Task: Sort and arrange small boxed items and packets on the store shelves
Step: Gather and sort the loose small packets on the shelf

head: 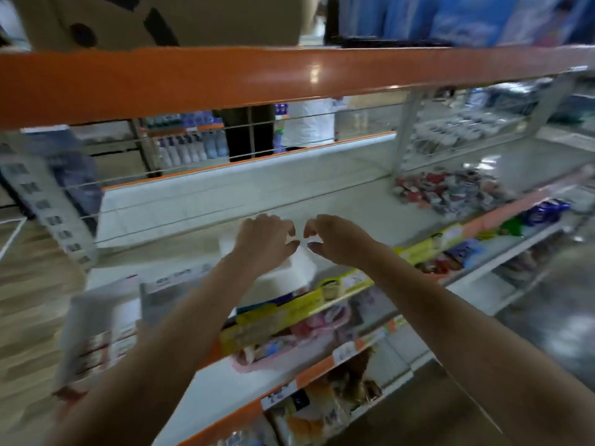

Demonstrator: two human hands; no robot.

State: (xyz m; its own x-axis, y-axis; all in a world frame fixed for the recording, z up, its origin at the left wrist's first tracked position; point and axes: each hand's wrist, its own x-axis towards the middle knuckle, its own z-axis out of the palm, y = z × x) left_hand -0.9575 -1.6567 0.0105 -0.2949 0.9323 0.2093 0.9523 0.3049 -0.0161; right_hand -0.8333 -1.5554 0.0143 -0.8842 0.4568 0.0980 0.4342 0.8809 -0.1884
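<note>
Packets point(450, 189), red, white and grey, lie in a loose heap at the right of the pale middle shelf point(338, 185) before you, well apart from your hands. An orange beam point(225, 78) crosses above, with a cardboard box point(161, 20) on top of it. Thin wire rails run along the shelf's far side, and beyond them stand spray bottles point(190, 148) on another aisle. Lower shelves carry yellow edge labels point(283, 312) and pink and blue goods. Wood-look flooring shows at the left.

Your left hand point(265, 241) and right hand point(338, 241) hover close together over the shelf, fingers curled, each seeming to pinch a small white item point(292, 241); motion blur makes that uncertain. A white box point(299, 268) sits just under your left hand.
</note>
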